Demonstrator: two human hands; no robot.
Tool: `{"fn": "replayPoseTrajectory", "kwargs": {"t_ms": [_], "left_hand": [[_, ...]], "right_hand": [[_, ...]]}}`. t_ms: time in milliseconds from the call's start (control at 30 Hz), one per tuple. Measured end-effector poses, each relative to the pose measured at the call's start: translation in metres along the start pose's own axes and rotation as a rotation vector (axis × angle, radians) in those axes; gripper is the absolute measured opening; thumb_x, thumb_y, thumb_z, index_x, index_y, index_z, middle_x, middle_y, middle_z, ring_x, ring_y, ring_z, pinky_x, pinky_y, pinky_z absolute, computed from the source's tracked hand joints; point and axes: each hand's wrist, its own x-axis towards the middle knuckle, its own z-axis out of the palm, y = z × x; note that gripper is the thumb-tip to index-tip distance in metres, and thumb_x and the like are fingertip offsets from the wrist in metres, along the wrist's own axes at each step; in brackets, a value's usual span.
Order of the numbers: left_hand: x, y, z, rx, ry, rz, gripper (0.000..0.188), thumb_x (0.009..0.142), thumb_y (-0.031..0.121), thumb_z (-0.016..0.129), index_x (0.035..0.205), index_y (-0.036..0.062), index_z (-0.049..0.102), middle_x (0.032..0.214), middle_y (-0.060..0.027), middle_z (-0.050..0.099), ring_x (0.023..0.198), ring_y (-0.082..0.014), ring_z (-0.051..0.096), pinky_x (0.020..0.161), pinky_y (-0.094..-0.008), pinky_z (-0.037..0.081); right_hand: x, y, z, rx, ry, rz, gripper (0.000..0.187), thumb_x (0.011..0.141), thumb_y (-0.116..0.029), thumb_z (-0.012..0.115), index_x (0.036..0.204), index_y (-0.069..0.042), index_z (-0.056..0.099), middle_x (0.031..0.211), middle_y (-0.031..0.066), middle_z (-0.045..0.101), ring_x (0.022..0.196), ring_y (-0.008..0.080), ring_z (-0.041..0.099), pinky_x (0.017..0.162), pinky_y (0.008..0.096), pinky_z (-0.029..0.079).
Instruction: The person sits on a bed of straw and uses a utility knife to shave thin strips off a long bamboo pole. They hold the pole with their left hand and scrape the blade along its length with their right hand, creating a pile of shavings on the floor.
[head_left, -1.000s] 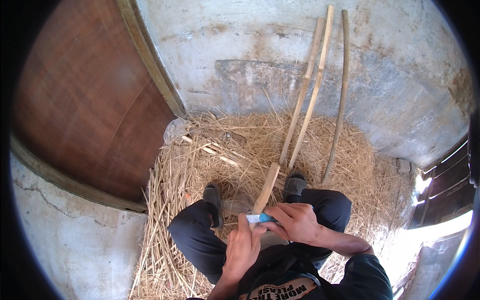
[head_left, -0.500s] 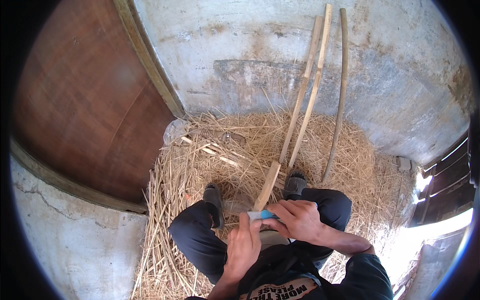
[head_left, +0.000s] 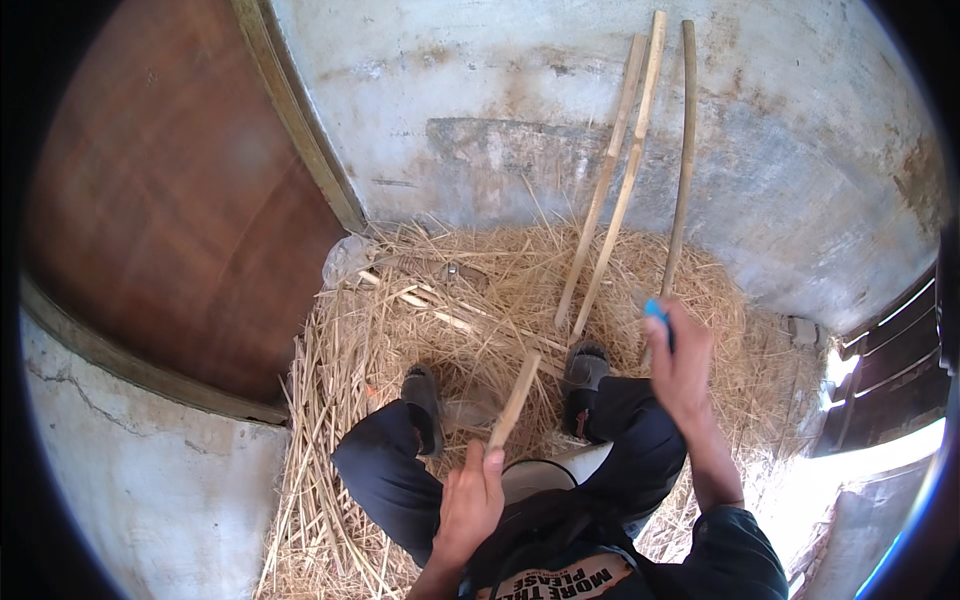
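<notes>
Blur smears my right fingers (head_left: pixel 684 320) and the blue tool (head_left: pixel 655 312) in them; its tip is too blurred for me to tell. My left fingers (head_left: pixel 477 472) hide the near end of the wood piece (head_left: pixel 516 399). My clothes (head_left: pixel 550 530) partly cover the pale rounded thing (head_left: pixel 532 482) between my legs (head_left: pixel 390 485). The lower edge cuts off my left forearm (head_left: pixel 440 577).

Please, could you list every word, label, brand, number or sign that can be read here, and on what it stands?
Dark shirt: bold lettering on a peach-coloured patch, partly readable, wording not copied here; a smaller line is too small to read.
Blue tool in the right hand: blurred, no lettering can be made out.
Wooden piece: none seen.
</notes>
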Motion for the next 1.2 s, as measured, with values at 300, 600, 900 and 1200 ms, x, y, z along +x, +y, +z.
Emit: {"fn": "replayPoseTrajectory", "kwargs": {"t_ms": [300, 600, 900, 1200], "left_hand": [[0.020, -0.002, -0.003, -0.144, -0.017, 0.146, 0.048, 0.120, 0.039, 0.031, 0.105, 0.0014, 0.057, 0.072, -0.0139, 0.058, 0.066, -0.0354, 0.062, 0.067, -0.0470, 0.049], [0.021, 0.019, -0.004, -0.177, -0.001, 0.132, 0.035, 0.117, 0.032, 0.044, 0.116, -0.0022, 0.052, 0.077, -0.0298, 0.063, 0.076, -0.0552, 0.064, 0.069, -0.0611, 0.047], [0.020, 0.026, -0.001, -0.060, 0.061, 0.082, 0.040, 0.118, 0.034, 0.040, 0.118, -0.0047, 0.052, 0.078, -0.0311, 0.064, 0.080, -0.0558, 0.064, 0.073, -0.0631, 0.044], [0.020, 0.026, 0.002, -0.062, 0.052, 0.038, 0.033, 0.116, 0.029, 0.045, 0.115, -0.0026, 0.052, 0.079, -0.0330, 0.064, 0.081, -0.0575, 0.064, 0.073, -0.0652, 0.045]], "right_hand": [[-0.044, -0.032, 0.033, 0.122, -0.276, -0.358, 0.029, 0.097, -0.026, 0.081, 0.111, -0.004, 0.070, 0.091, 0.0116, 0.074, 0.069, 0.0319, 0.073, 0.060, 0.0396, 0.057], [-0.062, -0.047, 0.043, 0.061, -0.376, -0.514, 0.033, 0.094, -0.034, 0.083, 0.109, -0.007, 0.070, 0.080, 0.0054, 0.065, 0.062, 0.0260, 0.069, 0.053, 0.0372, 0.053], [-0.064, -0.051, 0.049, 0.038, -0.369, -0.520, 0.032, 0.097, -0.037, 0.080, 0.109, -0.010, 0.070, 0.077, 0.0044, 0.064, 0.061, 0.0242, 0.069, 0.052, 0.0358, 0.052], [-0.063, -0.048, 0.050, 0.008, -0.309, -0.506, 0.032, 0.091, -0.035, 0.085, 0.105, -0.010, 0.072, 0.077, 0.0037, 0.065, 0.061, 0.0247, 0.068, 0.053, 0.0369, 0.053]]}}
